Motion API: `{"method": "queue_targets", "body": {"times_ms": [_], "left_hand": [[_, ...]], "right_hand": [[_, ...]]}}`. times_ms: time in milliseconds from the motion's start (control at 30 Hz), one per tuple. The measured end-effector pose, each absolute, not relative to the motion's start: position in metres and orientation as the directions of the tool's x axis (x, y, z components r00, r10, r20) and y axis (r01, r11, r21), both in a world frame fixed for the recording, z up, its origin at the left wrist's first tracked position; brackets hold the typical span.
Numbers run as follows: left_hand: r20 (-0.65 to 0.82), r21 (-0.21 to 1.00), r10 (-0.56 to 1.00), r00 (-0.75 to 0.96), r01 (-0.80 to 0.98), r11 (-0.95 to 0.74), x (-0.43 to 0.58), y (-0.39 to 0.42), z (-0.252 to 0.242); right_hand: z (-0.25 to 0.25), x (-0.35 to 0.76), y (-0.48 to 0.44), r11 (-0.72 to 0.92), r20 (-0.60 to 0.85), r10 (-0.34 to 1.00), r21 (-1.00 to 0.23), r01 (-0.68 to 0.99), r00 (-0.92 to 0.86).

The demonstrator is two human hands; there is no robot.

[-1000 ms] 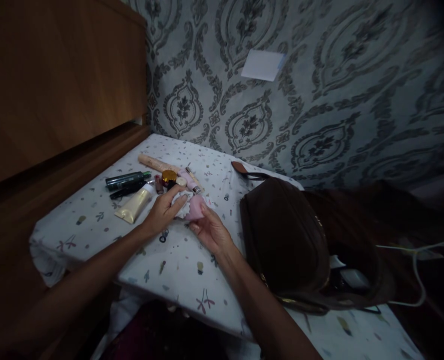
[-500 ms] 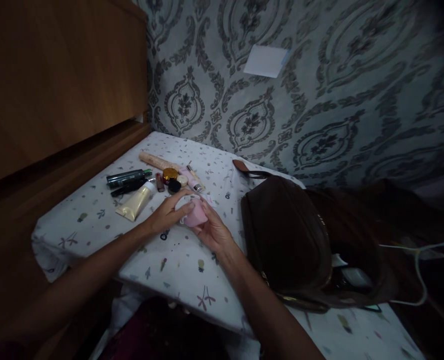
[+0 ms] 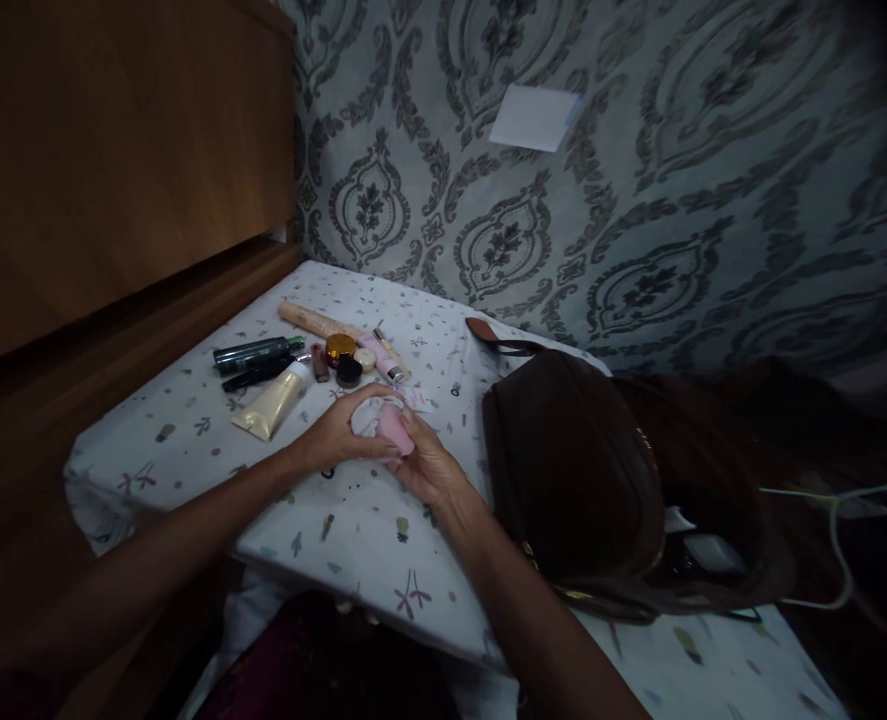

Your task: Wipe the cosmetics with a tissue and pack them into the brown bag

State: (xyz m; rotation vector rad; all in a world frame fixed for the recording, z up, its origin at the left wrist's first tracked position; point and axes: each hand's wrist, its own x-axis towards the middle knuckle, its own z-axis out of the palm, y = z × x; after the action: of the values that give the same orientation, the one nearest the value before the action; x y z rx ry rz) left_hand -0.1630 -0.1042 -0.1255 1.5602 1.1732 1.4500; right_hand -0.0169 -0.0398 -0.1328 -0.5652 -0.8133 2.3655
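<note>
My right hand [image 3: 428,465] holds a small, rounded pink object [image 3: 395,428], its fingers and thumb closed around the lower right side. My left hand [image 3: 340,432] curls round a white thing [image 3: 366,418] pressed against the pink object; it looks like looped cord, though the fingers hide much of it. Just beyond the hands lies a small paper slip [image 3: 415,399] with pink print. Farther back are a black-lidded jar [image 3: 348,372], a gold-lidded jar [image 3: 339,348], a pale round jar [image 3: 365,359] and a pink tube [image 3: 380,358].
A cream tube [image 3: 272,402], a dark green bottle [image 3: 254,354] and a long beige stick-like item [image 3: 315,320] lie at the left. On the right, a brown bag [image 3: 570,470] stands partly open. A wooden cabinet [image 3: 128,170] borders the cloth-covered table [image 3: 353,580].
The fingers have shifted on the pink object, which is turned more upright. My left thumb has come off its top and moved below, exposing more of the white thing.
</note>
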Motion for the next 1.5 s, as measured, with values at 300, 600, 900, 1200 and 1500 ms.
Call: {"method": "queue_targets", "body": {"times_ms": [300, 600, 900, 1200, 1500], "left_hand": [[0.397, 0.876, 0.870, -0.294, 0.405, -0.263, -0.161, -0.106, -0.119], [0.495, 0.791, 0.791, -0.361, 0.563, -0.238, -0.163, -0.110, -0.113], [0.346, 0.874, 0.802, -0.488, 0.479, -0.086, -0.167, -0.107, -0.114], [0.368, 0.918, 0.894, -0.256, 0.250, -0.307, -0.160, -0.105, -0.118], [0.394, 0.909, 0.884, -0.250, 0.249, -0.335, -0.164, -0.105, -0.119]], "right_hand": [[-0.132, -0.022, -0.043, -0.754, -0.224, 0.528, -0.567, -0.331, -0.819], [-0.136, -0.022, -0.042, -0.667, -0.206, 0.561, -0.686, -0.290, -0.802], [-0.138, -0.020, -0.046, -0.564, -0.132, 0.550, -0.787, -0.250, -0.825], [-0.144, -0.025, -0.040, -0.529, -0.106, 0.733, -0.710, -0.465, -0.672], [-0.141, -0.025, -0.044, -0.547, -0.106, 0.667, -0.742, -0.388, -0.738]]}}
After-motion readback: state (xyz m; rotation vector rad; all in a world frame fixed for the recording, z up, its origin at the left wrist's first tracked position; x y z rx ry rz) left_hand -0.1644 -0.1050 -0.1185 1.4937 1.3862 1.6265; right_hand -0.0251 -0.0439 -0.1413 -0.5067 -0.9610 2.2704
